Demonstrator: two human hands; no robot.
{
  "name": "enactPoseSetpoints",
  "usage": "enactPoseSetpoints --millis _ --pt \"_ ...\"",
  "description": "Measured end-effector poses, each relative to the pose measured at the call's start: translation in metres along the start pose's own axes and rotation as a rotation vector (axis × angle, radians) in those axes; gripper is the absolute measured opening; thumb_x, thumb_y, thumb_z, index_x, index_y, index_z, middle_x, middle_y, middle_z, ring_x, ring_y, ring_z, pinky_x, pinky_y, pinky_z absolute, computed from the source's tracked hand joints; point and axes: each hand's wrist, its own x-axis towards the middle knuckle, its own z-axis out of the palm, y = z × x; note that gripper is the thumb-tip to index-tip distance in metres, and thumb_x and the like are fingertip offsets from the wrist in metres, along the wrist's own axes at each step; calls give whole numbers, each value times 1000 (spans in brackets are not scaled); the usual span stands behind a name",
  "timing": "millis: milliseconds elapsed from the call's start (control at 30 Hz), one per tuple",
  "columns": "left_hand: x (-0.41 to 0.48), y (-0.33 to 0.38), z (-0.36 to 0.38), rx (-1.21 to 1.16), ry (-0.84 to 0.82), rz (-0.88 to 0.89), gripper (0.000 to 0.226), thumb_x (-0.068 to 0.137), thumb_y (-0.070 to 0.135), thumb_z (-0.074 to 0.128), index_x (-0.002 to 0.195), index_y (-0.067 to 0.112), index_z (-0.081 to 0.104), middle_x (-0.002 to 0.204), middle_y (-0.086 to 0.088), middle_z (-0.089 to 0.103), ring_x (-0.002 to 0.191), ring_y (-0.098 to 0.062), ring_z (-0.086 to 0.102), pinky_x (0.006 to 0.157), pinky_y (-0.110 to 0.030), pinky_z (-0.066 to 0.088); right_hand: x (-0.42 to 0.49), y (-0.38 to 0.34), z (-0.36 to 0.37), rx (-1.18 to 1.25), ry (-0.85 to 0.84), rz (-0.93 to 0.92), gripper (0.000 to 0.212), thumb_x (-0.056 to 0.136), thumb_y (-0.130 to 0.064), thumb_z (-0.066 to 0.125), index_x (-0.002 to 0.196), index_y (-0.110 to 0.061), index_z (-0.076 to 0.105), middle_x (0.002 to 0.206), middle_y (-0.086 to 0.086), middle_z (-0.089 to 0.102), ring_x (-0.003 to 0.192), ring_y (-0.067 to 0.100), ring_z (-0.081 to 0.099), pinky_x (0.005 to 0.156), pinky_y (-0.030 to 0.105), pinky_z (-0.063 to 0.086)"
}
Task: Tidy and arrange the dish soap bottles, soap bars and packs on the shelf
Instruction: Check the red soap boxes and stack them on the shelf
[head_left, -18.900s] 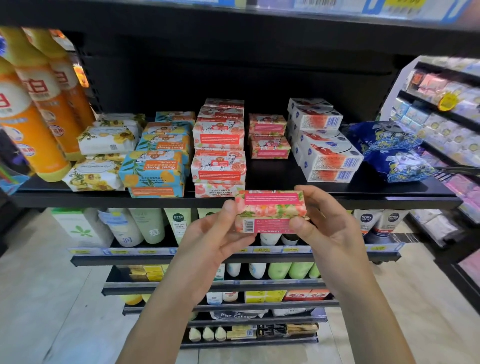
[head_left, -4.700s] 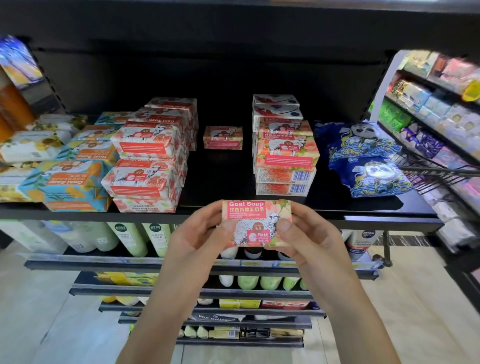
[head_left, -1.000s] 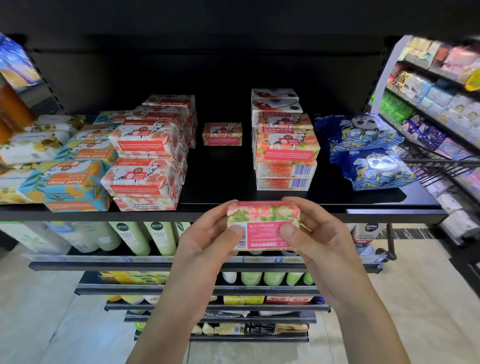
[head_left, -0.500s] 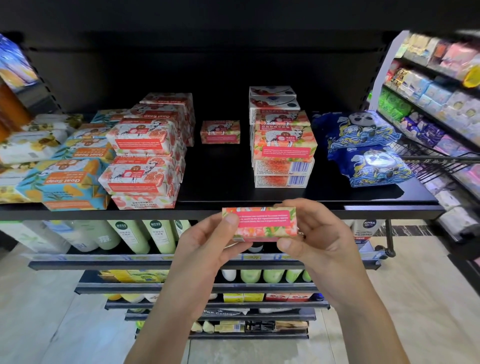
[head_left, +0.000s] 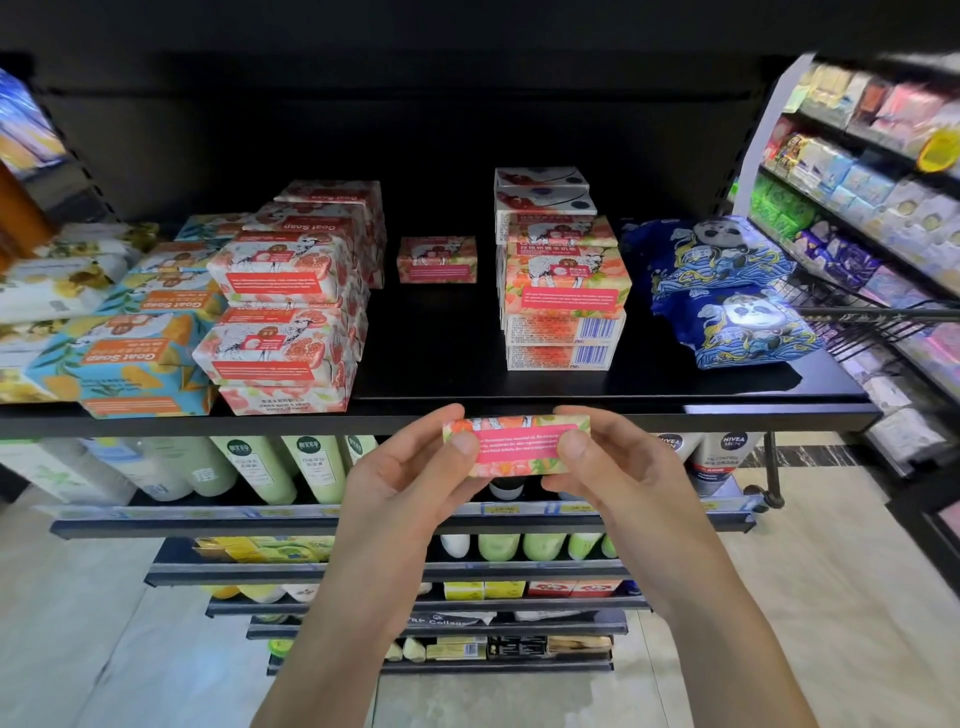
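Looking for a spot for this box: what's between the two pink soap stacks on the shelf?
In the head view, one small pink box sits at the back; the shelf in front of it is bare.

Dim shelf recess, blurred warped edges
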Motion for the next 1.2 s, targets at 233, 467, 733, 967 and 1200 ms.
enactPoseSetpoints --millis 233,467,733,967,1200 --pt "1 -2 0 14 9 5 60 72 36 75 129 19 68 116 -10 76 112 -23 72 98 -32 57 0 1 1 47 9 28 58 70 -50 77 118 -19 70 110 7 76 103 19 74 99 38 54" --pt "0 0 1 53 -23 8 51 84 31 70 134 29 64 127 5 72 121 -17 67 106 -40 47 0 2 -3 116 -22 -16 55 67 -43 87 117 -24 74 115 4 76 109 20 71 88 27 56" --pt "4 2 1 -37 9 -31 57 83 37 78 136 24 64 123 -5 73 114 -21 69 107 -51 50 0 2 -9 55 -82 -197 64 69 -8 85 129 -16 64 117 4 75 114 20 70 96 29 56" --pt "5 2 0 -46 -27 -21 48 89 29 61 135 14 63 119 -11 75 110 -29 71 90 -45 61 6 5 -10 125 -193 -319 69 74 8 78 137 -4 53 131 15 67 127 31 61 107 45 51" --pt "5 2 0 -23 -4 62 49 90 18 64 137 11 59 117 -13 75 111 -28 72 90 -40 61 5 -3 -8 -254 -131 -401 79 80 -8 86 147 -23 46 141 -3 59 132 22 56 107 46 50"
